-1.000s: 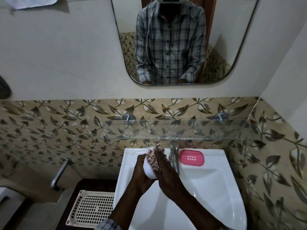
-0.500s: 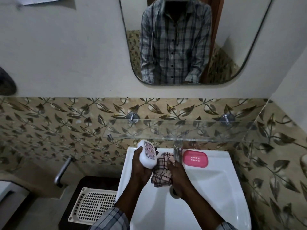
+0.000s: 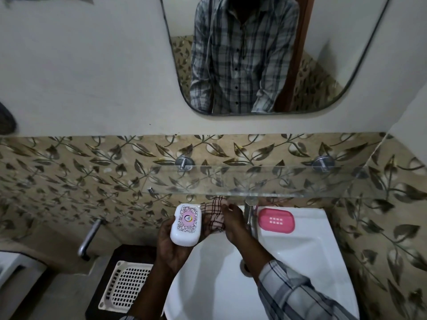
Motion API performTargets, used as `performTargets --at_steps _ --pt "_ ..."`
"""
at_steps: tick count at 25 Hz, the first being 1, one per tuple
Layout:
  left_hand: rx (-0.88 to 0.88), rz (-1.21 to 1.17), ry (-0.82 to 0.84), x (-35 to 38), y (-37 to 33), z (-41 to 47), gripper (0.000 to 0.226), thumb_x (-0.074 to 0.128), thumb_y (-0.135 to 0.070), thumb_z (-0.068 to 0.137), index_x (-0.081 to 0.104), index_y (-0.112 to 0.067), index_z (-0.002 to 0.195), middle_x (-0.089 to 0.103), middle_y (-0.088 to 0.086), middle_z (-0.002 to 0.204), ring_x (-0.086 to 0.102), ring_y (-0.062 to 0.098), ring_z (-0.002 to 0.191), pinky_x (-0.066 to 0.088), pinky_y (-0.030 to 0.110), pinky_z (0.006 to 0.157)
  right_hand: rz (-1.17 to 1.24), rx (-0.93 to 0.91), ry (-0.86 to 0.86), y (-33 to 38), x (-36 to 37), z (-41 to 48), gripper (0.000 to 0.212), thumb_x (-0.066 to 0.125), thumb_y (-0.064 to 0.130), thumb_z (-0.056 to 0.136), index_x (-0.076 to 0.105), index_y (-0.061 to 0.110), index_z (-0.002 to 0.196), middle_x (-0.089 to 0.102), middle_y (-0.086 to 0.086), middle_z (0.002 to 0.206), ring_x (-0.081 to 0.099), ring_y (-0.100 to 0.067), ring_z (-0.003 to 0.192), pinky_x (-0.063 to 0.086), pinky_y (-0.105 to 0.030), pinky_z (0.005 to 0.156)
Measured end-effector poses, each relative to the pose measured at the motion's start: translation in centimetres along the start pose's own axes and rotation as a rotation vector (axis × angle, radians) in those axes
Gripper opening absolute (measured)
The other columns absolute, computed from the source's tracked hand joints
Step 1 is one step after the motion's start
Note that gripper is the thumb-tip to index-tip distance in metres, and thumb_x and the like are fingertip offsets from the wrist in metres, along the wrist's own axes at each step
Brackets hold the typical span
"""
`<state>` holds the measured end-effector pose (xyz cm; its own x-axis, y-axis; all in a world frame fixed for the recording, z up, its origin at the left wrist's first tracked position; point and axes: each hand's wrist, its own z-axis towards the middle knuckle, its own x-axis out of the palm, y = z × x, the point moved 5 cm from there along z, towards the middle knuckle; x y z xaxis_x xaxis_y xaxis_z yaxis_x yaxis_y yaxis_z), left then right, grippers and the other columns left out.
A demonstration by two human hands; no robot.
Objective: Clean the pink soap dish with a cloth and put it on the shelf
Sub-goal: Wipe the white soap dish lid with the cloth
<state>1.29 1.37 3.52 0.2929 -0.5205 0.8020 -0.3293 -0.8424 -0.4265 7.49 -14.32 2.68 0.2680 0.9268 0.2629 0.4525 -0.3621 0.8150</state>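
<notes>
Grip first: left hand (image 3: 172, 250) cups a white case (image 3: 186, 225) from below, fingers curled round its edges, printed pink-and-grey face up twd the camera. The case's long axis runs near-to-far, far end tipped slightly R. Right hand (image 3: 233, 224) pinches a checked cloth (image 3: 213, 215), bunched btwn thumb and fingers. The cloth touches the case's R edge, and its top overlaps the shelf's front edge in this view. Both hands are over the back-L part of the white basin (image 3: 300, 262).

Pink soap dish (image 3: 276, 220) is in neither hand. It sits flat on the basin's back rim, just R of the chrome tap (image 3: 250, 213), w/ the tap btwn it and the right hand. Its long axis runs L-R, approx parallel to the wall, R end a touch nearer the camera. Open side is up; inside, a small block of white drain slots shows at centre.

Glass shelf (image 3: 265, 181) hangs on two round metal brackets above the basin and the dish, apart from both. In the basin bowl, the drain hole (image 3: 245, 269) is partly hidden by the R forearm. L of the basin, a white mesh tray (image 3: 126, 285) lies on a dark stand (image 3: 131, 252). Mirror (image 3: 346, 54) above reflects a plaid shirt.
</notes>
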Motion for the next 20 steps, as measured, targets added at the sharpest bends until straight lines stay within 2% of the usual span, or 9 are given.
performTargets --at_steps 3,5,7,9,10,12,15,17,20 --pt "-0.034 0.001 -0.048 -1.3 0.4 0.4 0.062 0.040 -0.036 0.094 0.042 -0.006 0.148 0.048 0.022 0.148 0.043 0.041 0.136 0.017 0.064 0.119 -0.223 -0.018 -0.133 -0.3 -1.4 1.5 0.027 0.053 0.012 0.099 0.052 0.000 0.123 0.061 -0.014 0.120 0.061 -0.030 0.113 0.053 -0.044 0.094" --pt "-0.065 -0.007 -0.046 -1.4 1.1 0.5 0.072 0.049 -0.032 0.085 0.038 -0.005 0.151 0.049 0.022 0.144 0.047 0.039 0.129 0.017 0.060 0.121 -0.331 0.017 -0.024 -1.7 -2.0 0.7 0.022 0.052 0.013 0.098 0.058 0.001 0.115 0.063 -0.016 0.118 0.060 -0.029 0.108 0.051 -0.039 0.084" --pt "-0.076 0.048 -0.063 -0.7 2.4 0.6 0.073 0.051 -0.029 0.082 0.039 -0.001 0.149 0.051 0.024 0.139 0.052 0.037 0.119 0.023 0.057 0.119 -0.248 0.072 0.188 -2.8 -2.3 -1.2 0.018 0.052 0.020 0.100 0.067 0.010 0.101 0.068 -0.013 0.104 0.059 -0.023 0.089 0.046 -0.032 0.070" --pt "-0.057 0.123 -0.081 0.5 3.8 0.6 0.065 0.050 -0.024 0.083 0.047 0.003 0.142 0.051 0.028 0.137 0.056 0.036 0.114 0.039 0.050 0.111 -0.185 0.077 0.328 -2.4 -2.9 -3.3 0.017 0.058 0.026 0.097 0.070 0.014 0.097 0.072 -0.009 0.092 0.063 -0.020 0.079 0.053 -0.031 0.067" --pt "-0.002 0.236 -0.104 1.4 4.3 0.6 0.054 0.050 -0.021 0.085 0.056 0.001 0.135 0.055 0.029 0.133 0.060 0.034 0.109 0.049 0.046 0.100 -0.177 0.041 0.320 -1.8 -3.6 -4.0 0.012 0.062 0.022 0.095 0.070 0.013 0.099 0.074 -0.008 0.095 0.068 -0.018 0.078 0.056 -0.032 0.065" --pt "0.187 0.585 -0.156 2.8 4.9 0.7 0.029 0.052 -0.014 0.093 0.067 -0.019 0.117 0.066 0.019 0.122 0.066 0.027 0.100 0.057 0.035 0.079 -0.126 -0.034 0.236 -0.1 -4.8 -4.9 0.018 0.068 0.008 0.090 0.064 0.014 0.106 0.075 -0.008 0.101 0.074 -0.021 0.081 0.060 -0.035 0.061" --pt "0.356 0.947 -0.136 5.1 5.4 -0.2 0.035 0.067 -0.033 0.093 0.055 -0.050 0.121 0.070 -0.014 0.115 0.068 0.004 0.103 0.053 0.010 0.071 -0.200 -0.193 0.153 2.8 -6.0 -6.5 0.034 0.074 0.005 0.083 0.059 0.017 0.111 0.073 -0.012 0.101 0.075 -0.027 0.087 0.062 -0.048 0.072" --pt "0.311 0.986 -0.021 5.8 6.0 -0.2 0.047 0.073 -0.046 0.083 0.056 -0.046 0.126 0.073 -0.014 0.115 0.070 0.003 0.103 0.055 0.014 0.074 -0.254 -0.267 0.241 3.8 -5.9 -7.2 0.036 0.073 0.007 0.084 0.060 0.018 0.117 0.074 -0.009 0.106 0.074 -0.025 0.094 0.060 -0.049 0.084" --pt "0.195 0.869 0.027 5.8 6.5 0.4 0.050 0.077 -0.038 0.079 0.063 -0.030 0.126 0.076 0.004 0.112 0.074 0.022 0.101 0.060 0.032 0.072 -0.380 -0.309 0.438 4.7 -5.7 -7.9 0.046 0.065 0.001 0.086 0.061 0.022 0.126 0.073 0.000 0.117 0.068 -0.017 0.110 0.055 -0.040 0.096"
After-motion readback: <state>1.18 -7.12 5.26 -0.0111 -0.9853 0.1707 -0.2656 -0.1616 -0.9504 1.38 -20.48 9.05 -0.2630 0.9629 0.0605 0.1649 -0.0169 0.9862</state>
